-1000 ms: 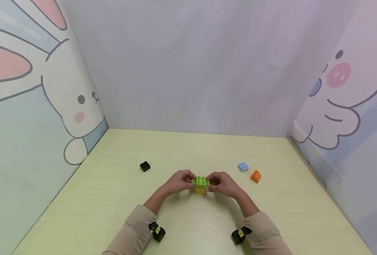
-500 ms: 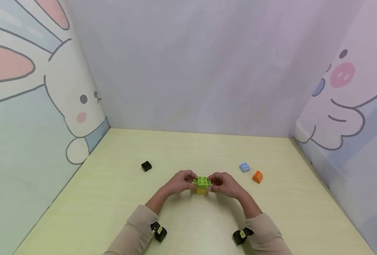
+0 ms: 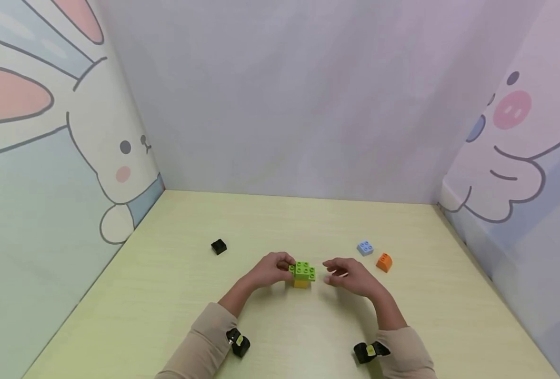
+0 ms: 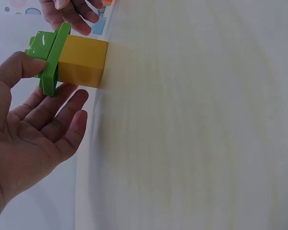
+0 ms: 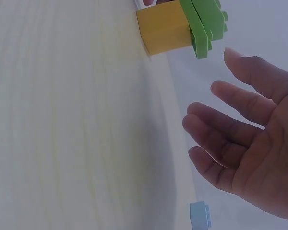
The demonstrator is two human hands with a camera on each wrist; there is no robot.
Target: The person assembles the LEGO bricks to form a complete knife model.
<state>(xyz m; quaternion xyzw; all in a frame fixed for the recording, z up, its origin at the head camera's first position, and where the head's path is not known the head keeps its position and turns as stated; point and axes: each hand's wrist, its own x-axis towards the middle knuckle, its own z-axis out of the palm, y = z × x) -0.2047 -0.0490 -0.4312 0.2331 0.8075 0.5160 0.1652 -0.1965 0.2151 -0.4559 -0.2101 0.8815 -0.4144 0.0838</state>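
A small stack of toy building blocks stands on the table, made of a yellow block [image 3: 301,284], a wider flat green plate [image 3: 312,274] above it and a green brick [image 3: 302,268] on top. My left hand [image 3: 270,270] pinches the left end of the green plate; in the left wrist view its thumb lies against the green pieces and the other fingers are below. To the right of the stack, my right hand [image 3: 352,277] is apart from it, fingers loosely bent and holding nothing. In the right wrist view a gap separates its fingertips from the green plate [image 5: 195,28].
A light blue brick [image 3: 365,248] and an orange brick [image 3: 384,262] with a rounded side lie to the right, beyond my right hand. A black brick [image 3: 219,247] lies farther back on the left. Printed fabric walls border the table [image 3: 166,226] on three sides.
My right hand has let go of the green plate and moved away to the right. The left hand keeps its pinch on the plate, and the stack stays in place.
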